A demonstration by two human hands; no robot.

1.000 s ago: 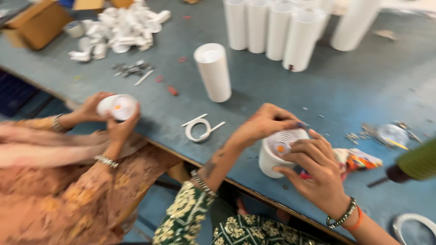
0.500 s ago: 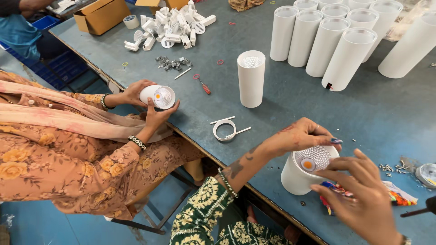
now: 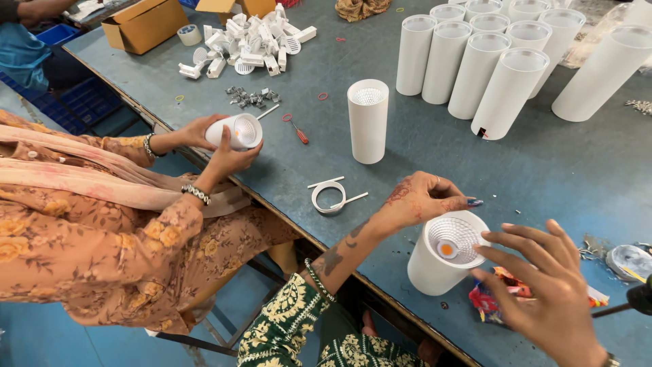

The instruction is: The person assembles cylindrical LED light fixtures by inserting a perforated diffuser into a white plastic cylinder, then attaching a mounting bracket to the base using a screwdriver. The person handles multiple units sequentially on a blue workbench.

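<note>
The left hand [image 3: 420,198] has a loose grip on the far rim of a white cylindrical lamp housing [image 3: 445,255], fingers curled over it, while the right hand [image 3: 543,292] hovers open and empty just right of its mouth. The housing stands tilted on the near edge of the grey-blue bench [image 3: 557,177], beside a colourful wrapper [image 3: 499,299]. Held so lightly, so near the edge, it could tip off toward the person's lap if the right hand knocks it.
</note>
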